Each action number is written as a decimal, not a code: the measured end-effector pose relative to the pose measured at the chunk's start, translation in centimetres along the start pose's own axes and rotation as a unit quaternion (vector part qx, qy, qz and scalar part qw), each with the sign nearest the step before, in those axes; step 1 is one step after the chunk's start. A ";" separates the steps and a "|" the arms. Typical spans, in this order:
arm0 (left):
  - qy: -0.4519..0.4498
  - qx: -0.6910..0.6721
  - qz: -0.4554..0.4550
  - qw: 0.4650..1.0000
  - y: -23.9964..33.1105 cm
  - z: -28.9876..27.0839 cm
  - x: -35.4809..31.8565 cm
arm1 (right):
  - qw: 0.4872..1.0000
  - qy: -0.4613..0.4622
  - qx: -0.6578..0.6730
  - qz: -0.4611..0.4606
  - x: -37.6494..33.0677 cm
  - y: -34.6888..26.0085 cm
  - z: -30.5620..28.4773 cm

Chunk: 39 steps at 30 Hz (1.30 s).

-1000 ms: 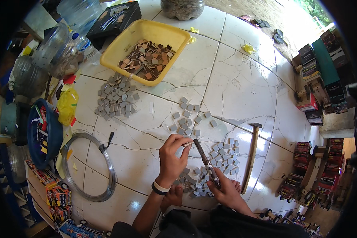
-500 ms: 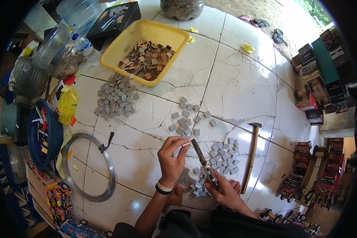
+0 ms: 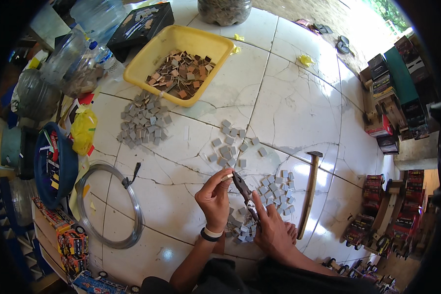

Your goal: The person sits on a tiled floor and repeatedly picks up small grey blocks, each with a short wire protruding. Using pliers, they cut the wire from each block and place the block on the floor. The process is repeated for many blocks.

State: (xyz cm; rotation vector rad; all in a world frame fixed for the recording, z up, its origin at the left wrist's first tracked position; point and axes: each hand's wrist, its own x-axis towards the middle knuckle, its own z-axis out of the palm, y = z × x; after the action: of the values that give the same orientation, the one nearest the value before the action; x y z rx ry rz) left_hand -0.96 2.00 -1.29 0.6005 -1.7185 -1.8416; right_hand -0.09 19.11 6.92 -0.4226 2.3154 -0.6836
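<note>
My left hand (image 3: 213, 203) pinches a small pale flat piece (image 3: 226, 177) between thumb and fingers. Wrapped around the handles of dark pliers (image 3: 241, 185) is my right hand (image 3: 274, 232); the jaws meet the piece or lie right beside it, too small to tell. Around the pliers lie small grey square tiles (image 3: 278, 191), some partly hidden by my right hand. Another loose group of grey squares (image 3: 229, 153) lies just beyond my hands. A hammer (image 3: 308, 198) with a wooden handle rests to the right of my right hand.
Farther left is a heap of grey squares (image 3: 144, 120) against a yellow basin (image 3: 179, 99) of brown pieces. A wire coil (image 3: 139, 223) lies left of my left arm. Toy trucks (image 3: 73, 245) line the left edge; more toy vehicles (image 3: 360, 229) and boxes (image 3: 379, 126) stand right.
The pliers' jaws have shifted slightly left, nearer the pinched piece. My right hand has turned, its index finger now lying along the pliers. My left wrist has moved slightly right.
</note>
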 end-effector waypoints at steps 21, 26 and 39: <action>-0.079 -0.151 -0.293 0.941 4.5 -3.1 4.1 | 0.974 0.028 0.197 -0.107 0.2 1.4 -1.7; -0.092 -0.146 -0.300 0.938 4.8 -3.2 3.8 | 0.974 0.014 0.191 -0.121 0.3 1.2 -1.6; -0.101 -0.133 -0.298 0.940 4.8 -3.1 3.7 | 0.977 0.020 0.178 -0.116 0.2 0.8 -1.7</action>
State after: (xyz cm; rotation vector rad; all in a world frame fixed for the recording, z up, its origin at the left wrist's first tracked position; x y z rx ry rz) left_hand -1.29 -2.96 3.42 0.9163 -1.4611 -2.5834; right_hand -1.47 20.22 7.44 -0.5178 2.1384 -1.2063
